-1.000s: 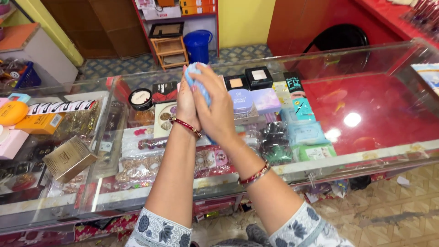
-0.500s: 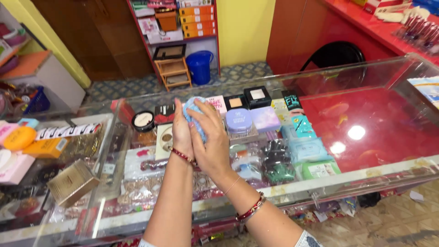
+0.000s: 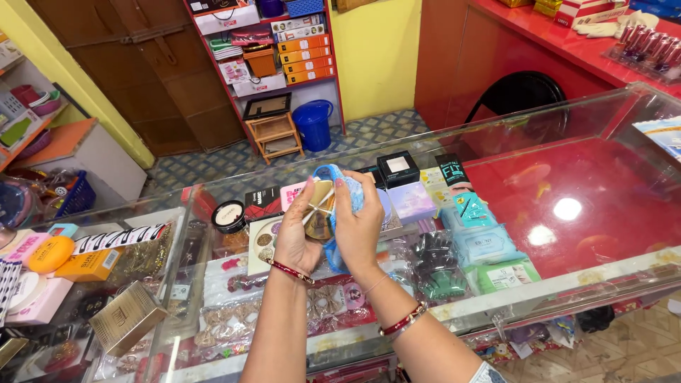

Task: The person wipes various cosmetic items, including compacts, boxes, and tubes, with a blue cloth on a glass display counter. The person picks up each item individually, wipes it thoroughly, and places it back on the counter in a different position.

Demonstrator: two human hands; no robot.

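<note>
Both hands (image 3: 330, 230) hold a cloth (image 3: 349, 190) above the glass counter (image 3: 582, 213).

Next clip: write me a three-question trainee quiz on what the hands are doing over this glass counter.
1. True or false: the left hand holds a round gold compact above the glass counter.
2. What does the right hand press against the compact?
A. a blue cloth
B. a red brush
C. a white sponge
3. Fill in: each wrist wears a red ____.

Key
1. True.
2. A: the blue cloth sits bunched in the right hand's fingers.
3. Bangle; one shows on the left wrist, another on the right.
</note>
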